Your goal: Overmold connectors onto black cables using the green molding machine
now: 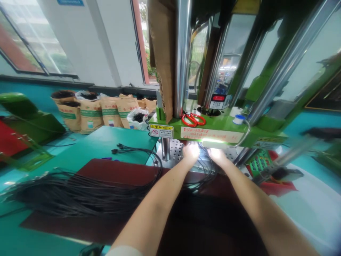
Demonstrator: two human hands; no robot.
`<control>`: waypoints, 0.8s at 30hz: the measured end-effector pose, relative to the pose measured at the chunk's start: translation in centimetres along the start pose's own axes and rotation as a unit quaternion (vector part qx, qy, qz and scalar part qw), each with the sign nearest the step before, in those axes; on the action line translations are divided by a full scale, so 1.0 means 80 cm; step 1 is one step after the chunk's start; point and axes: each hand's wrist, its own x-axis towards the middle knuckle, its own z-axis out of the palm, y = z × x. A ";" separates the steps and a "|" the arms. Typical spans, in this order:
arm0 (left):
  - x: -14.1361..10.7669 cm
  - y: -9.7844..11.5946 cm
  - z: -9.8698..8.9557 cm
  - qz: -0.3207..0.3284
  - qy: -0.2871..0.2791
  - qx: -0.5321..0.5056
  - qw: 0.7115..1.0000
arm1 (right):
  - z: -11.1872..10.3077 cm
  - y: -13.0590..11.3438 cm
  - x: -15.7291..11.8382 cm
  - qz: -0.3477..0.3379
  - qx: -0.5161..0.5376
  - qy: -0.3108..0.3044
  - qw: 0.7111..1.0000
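Observation:
Both my hands reach under the green head of a press, where glare washes out the fingers. My left hand (191, 152) is closed at the left side of a metal mould (201, 156). At its right side my right hand (217, 155) is closed too, its fingertips hidden. Several black cables (204, 166) run from the mould towards me, between my forearms. Under the mould is a perforated metal plate (174, 149). A bright lamp (217, 144) hangs just above my hands, on the press's front edge.
Red-handled scissors (194, 120) and a blue-and-white spool (239, 120) lie on the press ledge (165, 122). Steel columns (183, 60) rise there. A large bundle of black cables (80, 195) covers the brown board (112, 170) at left. Paper sacks (90, 113) stand behind; a red bin (279, 188) is right.

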 end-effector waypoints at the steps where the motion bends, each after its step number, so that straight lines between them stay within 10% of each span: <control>1: 0.000 0.004 0.000 -0.002 0.007 -0.005 1.000 | 0.000 0.001 0.000 -0.009 0.003 0.004 1.000; 24: 0.009 0.015 0.021 0.040 0.015 -0.050 0.998 | 0.009 -0.019 0.013 -0.071 -0.051 -0.002 0.996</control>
